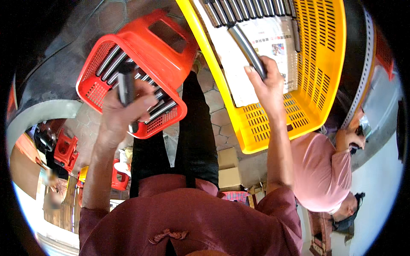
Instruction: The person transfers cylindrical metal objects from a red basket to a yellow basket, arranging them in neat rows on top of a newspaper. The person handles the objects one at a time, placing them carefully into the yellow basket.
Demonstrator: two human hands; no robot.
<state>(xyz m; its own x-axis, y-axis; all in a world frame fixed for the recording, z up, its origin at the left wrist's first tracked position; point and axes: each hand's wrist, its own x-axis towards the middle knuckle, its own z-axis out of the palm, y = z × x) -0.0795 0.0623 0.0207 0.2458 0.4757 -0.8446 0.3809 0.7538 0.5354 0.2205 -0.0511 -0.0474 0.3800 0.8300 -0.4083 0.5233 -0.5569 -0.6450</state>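
My right hand (272,83) is closed round the near end of a smooth grey metal rod (247,48) over the yellow crate (252,135). The rod's far end reaches to a row of similar rods (245,9) lying side by side on a printed paper sheet (232,77). Over the red basket (181,106) on the left, my left hand (117,114) grips another metal rod (125,88), which is blurred and tilted up. Several loose rods (112,64) lie inside the basket, partly hidden by that hand.
A red plastic stool (171,55) stands against the basket. At right a person in a pink shirt (320,170) is close to the crate. Cardboard boxes (228,177) sit on the paved floor near my legs, and more red stools (66,149) are at left.
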